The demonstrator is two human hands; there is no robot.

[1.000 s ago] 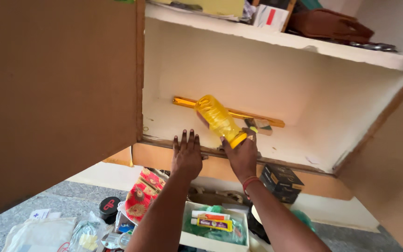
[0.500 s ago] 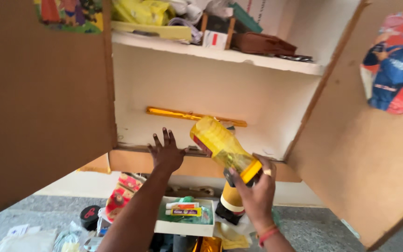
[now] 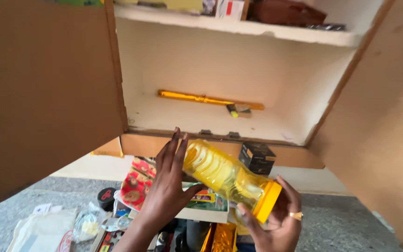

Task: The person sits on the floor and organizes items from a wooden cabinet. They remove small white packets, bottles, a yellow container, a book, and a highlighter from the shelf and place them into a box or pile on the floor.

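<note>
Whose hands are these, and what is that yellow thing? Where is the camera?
The camera sits on a person's head and looks down, so you see that person's own two hands. The right hand grips the cap end of a yellow plastic bottle, lying on its side. The left hand presses open against the bottle's other end. Behind them is an open cupboard with brown doors. On its lower shelf lies a long golden stick. Below, on the grey floor, are a white box, a red patterned cloth and a small black box.
</note>
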